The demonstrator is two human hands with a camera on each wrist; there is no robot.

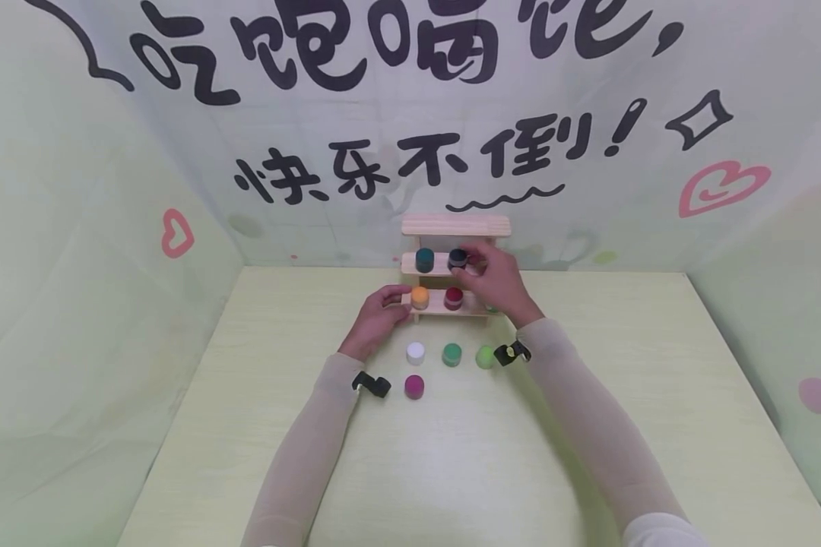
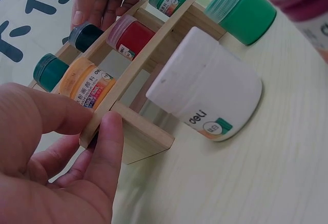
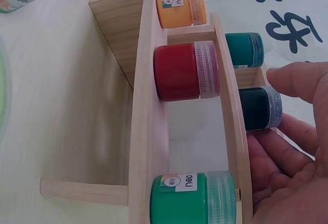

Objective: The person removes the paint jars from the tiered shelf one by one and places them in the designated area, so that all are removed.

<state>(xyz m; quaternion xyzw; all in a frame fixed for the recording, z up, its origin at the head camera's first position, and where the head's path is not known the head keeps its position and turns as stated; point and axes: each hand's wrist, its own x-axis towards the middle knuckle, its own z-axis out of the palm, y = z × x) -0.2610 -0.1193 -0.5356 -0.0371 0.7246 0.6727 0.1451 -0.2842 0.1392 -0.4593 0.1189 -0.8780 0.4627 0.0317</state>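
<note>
One blackish paint jar (image 3: pixel 254 108) on upper shelf (image 1: pixel 441 265) of wooden rack (image 1: pixel 456 226); right hand (image 1: pixel 498 282) curls thumb and fingers around it. Likely light, stiff, slick; ridged lid (image 3: pixel 274 107) offers best hold. Left hand (image 1: pixel 378 319) pinches left end of lower shelf (image 1: pixel 437 310).

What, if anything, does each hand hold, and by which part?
The left hand pinches the rack by the left end of its lower shelf. The right hand is at the dark jar's lid; whether it grips cannot be told.

orange jar (image 2: pixel 86 83); red jar (image 3: pixel 177 73); blackish jar (image 3: pixel 255 108); white jar (image 2: pixel 210 85); magenta jar (image 1: pixel 414 387); pale wooden rack (image 1: pixel 456 225); pink-outlined heart (image 1: pixel 724 190)
</note>
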